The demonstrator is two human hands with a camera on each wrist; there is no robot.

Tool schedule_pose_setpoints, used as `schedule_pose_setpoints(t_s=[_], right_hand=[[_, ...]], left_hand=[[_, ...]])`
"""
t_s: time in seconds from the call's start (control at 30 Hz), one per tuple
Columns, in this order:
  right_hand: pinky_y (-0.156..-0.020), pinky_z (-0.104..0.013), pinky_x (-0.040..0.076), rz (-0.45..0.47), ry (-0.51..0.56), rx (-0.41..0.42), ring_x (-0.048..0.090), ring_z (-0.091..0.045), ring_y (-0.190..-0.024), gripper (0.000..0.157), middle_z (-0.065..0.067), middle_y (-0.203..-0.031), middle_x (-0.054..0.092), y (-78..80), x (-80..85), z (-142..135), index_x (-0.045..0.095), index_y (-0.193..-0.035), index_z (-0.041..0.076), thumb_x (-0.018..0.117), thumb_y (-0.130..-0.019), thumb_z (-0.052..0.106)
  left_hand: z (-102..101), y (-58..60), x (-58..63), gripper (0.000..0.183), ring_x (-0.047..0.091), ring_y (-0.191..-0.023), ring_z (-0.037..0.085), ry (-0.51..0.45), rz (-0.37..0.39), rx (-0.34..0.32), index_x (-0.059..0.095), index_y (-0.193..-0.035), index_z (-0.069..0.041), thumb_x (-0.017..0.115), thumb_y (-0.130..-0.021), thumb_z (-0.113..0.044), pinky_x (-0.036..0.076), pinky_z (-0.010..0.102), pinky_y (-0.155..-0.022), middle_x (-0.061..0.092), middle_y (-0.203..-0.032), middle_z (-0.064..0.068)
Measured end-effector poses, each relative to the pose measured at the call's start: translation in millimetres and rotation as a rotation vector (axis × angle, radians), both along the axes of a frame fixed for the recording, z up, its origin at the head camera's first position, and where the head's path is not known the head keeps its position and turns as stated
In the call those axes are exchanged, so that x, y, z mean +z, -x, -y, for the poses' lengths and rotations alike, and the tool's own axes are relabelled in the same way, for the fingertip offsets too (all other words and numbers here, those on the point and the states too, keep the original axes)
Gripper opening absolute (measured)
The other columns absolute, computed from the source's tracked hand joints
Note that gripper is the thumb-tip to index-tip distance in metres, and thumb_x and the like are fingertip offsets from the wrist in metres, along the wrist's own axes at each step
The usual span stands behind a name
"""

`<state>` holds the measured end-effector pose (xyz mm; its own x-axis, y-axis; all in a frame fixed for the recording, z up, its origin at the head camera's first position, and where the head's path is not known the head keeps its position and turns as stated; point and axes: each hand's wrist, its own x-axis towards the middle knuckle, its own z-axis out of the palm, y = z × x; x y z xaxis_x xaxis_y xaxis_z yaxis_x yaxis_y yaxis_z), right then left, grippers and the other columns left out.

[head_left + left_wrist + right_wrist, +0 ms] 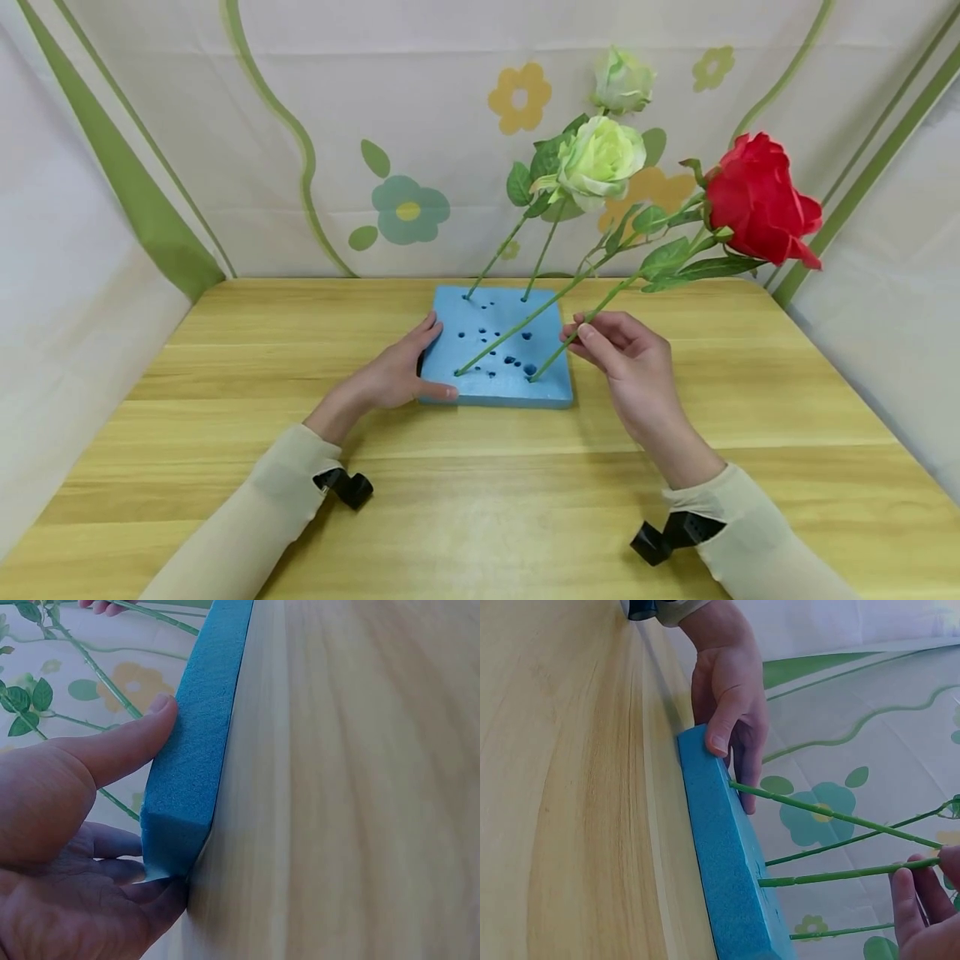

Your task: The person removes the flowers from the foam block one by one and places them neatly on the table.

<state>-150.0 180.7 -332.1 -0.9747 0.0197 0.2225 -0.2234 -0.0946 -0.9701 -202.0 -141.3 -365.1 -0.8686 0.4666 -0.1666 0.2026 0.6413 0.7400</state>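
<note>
A blue foam block [495,388] with several holes lies flat on the table. My left hand [393,367] holds its left side, thumb at the front edge; in the left wrist view the thumb and fingers wrap the block's corner [180,832]. Thumb and fingertips of my right hand [637,362] pinch a green flower stem [622,286], whose lower end stands in the front right hole. That stem leans right toward a red rose [761,200]. A second front stem [517,327] leans the same way; whether it bears another bloom is hidden.
Two pale green roses stand in the block's back holes, one bloom [600,162] nearer and the other [624,81] higher. Behind the wooden table [480,517] hangs a flower-printed curtain [300,83]. White cloth [67,250] closes off the left side.
</note>
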Motion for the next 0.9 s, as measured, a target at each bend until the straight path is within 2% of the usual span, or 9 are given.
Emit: schedule_pose_setpoints(t_s=[0.17,0.5,0.9], right_hand=[[-0.096,-0.029,0.062,-0.015,-0.005,0.006,0.079,-0.013,-0.103,0.027,0.002,-0.108,0.08,-0.6,-0.2,1.6,0.065,-0.121,-0.01,0.068,-0.104,0.011],[-0.096,-0.031,0.062,-0.064,0.003,-0.007,0.079,-0.015,-0.102,0.029,0.0,-0.105,0.081,-2.1,-0.3,-0.7,0.063,-0.12,-0.015,0.068,-0.104,0.009],[-0.092,-0.029,0.063,-0.109,0.09,-0.066,0.079,-0.017,-0.098,0.013,-0.003,-0.104,0.081,-3.6,9.1,-7.4,0.07,-0.111,-0.004,0.069,-0.103,0.007]], left_hand=[[0.4,-1.5,0.7,0.115,-0.002,-0.168,0.033,0.003,0.005,0.008,0.01,-0.172,-0.009,0.086,-0.09,-0.039,0.011,0.057,-0.135,-0.007,-0.181,0.005],[-1.1,-2.7,1.1,0.114,-0.002,-0.168,0.033,0.013,0.004,0.002,0.01,-0.172,-0.009,0.085,-0.091,-0.039,0.011,0.056,-0.135,-0.006,-0.181,0.005],[-1.4,-2.9,-0.5,0.114,-0.002,-0.168,0.033,0.01,0.009,0.011,0.01,-0.172,-0.01,0.086,-0.091,-0.038,0.011,0.057,-0.135,-0.006,-0.181,0.003]])
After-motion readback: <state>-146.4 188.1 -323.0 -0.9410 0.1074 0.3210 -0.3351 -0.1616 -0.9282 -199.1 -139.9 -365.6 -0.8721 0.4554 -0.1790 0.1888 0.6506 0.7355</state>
